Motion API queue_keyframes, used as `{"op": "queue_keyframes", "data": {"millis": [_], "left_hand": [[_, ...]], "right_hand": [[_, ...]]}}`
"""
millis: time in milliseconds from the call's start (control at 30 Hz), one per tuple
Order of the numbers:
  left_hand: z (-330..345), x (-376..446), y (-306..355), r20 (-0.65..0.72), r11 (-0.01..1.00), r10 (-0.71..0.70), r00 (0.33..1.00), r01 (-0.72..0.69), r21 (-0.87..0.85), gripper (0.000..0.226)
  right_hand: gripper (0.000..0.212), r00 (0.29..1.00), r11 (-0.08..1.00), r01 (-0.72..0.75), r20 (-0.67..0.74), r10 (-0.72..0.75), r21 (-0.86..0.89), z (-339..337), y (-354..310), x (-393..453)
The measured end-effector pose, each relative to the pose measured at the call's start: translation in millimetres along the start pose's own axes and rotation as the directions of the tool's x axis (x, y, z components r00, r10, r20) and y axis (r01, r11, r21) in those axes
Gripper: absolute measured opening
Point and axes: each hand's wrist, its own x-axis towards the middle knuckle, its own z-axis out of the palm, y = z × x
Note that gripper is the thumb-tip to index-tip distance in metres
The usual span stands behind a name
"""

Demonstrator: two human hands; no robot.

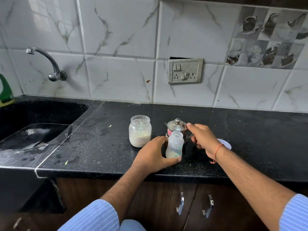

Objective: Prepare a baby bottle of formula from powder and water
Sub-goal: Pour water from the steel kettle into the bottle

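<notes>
Left hand (154, 155) steadies bottle (174, 145); right hand (202, 136) apparently grips jug (177, 128).

I see a curved metal wall tap (48, 64) above a black stone sink (33, 117), a green plastic bottle (5, 90) at its corner, and a grey switch-and-socket plate (185, 71) on the marbled white tiles (120, 30).

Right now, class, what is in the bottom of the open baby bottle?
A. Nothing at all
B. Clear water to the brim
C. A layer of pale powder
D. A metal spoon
C: the bottle, steadied by the left hand, shows a pale powder layer at its base.
</notes>
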Motion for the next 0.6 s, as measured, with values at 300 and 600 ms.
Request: {"op": "queue_keyframes", "data": {"millis": [300, 600], "left_hand": [[-2, 0, -2, 0.009, 0.998, -0.022, 1.000, 0.022, -0.057, 0.069], [-1, 1, -5, 0.034, 0.998, -0.024, 0.999, 0.026, -0.059, 0.066]], "right_hand": [[0.034, 0.998, 0.998, 0.036, -0.053, -0.033, 0.061, -36, -18, -18], [0.033, 0.986, 0.991, 0.110, -0.119, -0.118, -0.075, -75, -37, -33]]}}
